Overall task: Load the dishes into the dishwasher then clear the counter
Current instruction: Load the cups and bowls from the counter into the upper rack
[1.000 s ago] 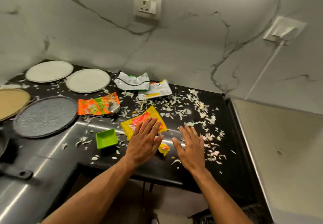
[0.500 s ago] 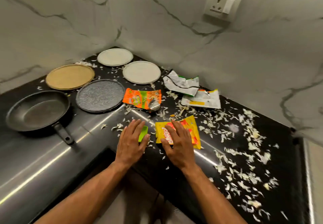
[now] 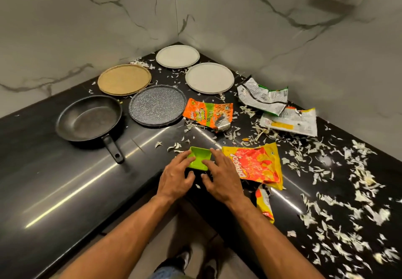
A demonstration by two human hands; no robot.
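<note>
Step in hand, as judged: the loading of dishes, at its start, since every dish shown sits on the black counter (image 3: 54, 181) and no dishwasher is in view. Contents, left to right: a frying pan (image 3: 87, 120), handle toward the person; a tan plate (image 3: 124, 79) behind it; a speckled grey plate (image 3: 157, 104) just beside the pan; a far white plate (image 3: 177, 56) in the corner and a near white plate (image 3: 210, 78) to its right. At the front edge: left hand (image 3: 176, 178), fingers bent over the left rim of a small green dish (image 3: 199, 158), thumb at its near side; the dish, square and empty; right hand (image 3: 221, 176), fingers curled on the right rim and into the hollow, thumb low beside the other thumb. Both hands thus grip the dish between them; whether it has left the counter cannot be told. Further right: an orange packet (image 3: 207, 113), a yellow packet (image 3: 256, 165) touching the right hand's outer edge, two crumpled white packets (image 3: 263, 96) by the wall, and pale vegetable shreds (image 3: 359, 181) strewn widely. Next move, as judged: lift the dish level and carry it off, keeping the yellow packet from dragging along; packets and shreds wait for the clearing stage.
</note>
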